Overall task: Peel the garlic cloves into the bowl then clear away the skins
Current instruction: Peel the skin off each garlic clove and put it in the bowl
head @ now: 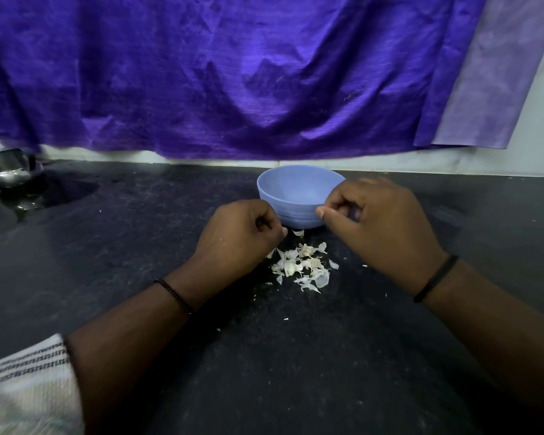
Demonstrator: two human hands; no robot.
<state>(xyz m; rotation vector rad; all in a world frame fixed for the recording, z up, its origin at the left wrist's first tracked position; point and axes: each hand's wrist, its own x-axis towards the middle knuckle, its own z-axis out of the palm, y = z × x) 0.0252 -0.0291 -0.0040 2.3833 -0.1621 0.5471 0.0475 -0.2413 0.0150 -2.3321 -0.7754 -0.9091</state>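
Dark speckled desk (123,246), scuffed, w/ pale backsplash along far edge. On it: blue bowl (283,196) near back, center. Garlic skins (302,265) in loose pile just in front of bowl, one piece at bowl's base, a few stray flecks further out twd the near side. Shiny metal vessel (8,171) at far left, reflecting in desk.
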